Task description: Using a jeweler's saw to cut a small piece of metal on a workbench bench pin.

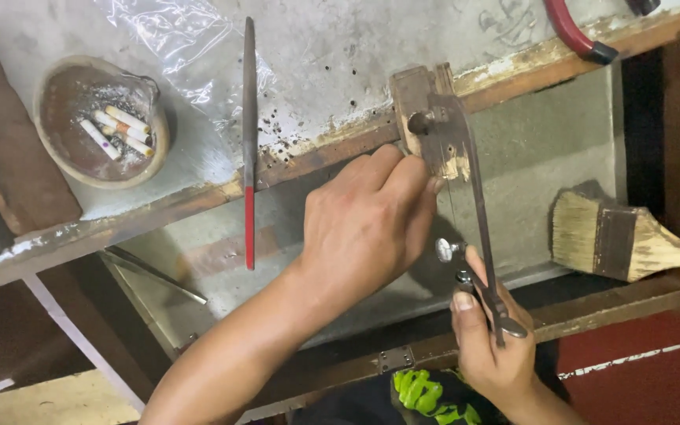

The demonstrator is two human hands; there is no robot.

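Note:
A small worn wooden block (423,102) sticks out from the workbench edge (198,193). My left hand (367,224) reaches across from the lower left, its fingertips pinched against the block's lower corner; anything small under them is hidden. My right hand (493,346) is below it, closed around the handle end of a thin metal saw frame (478,197). The frame runs upward past the block's right side, and a round silver thumbscrew (445,249) sits by my thumb.
On the bench top lie a round bowl with cigarette butts (100,126), a slim file with a red handle (249,142) and a clear plastic sheet (175,31). A wide paintbrush (623,236) rests in the grey tray below. A red curved handle (572,31) is at top right.

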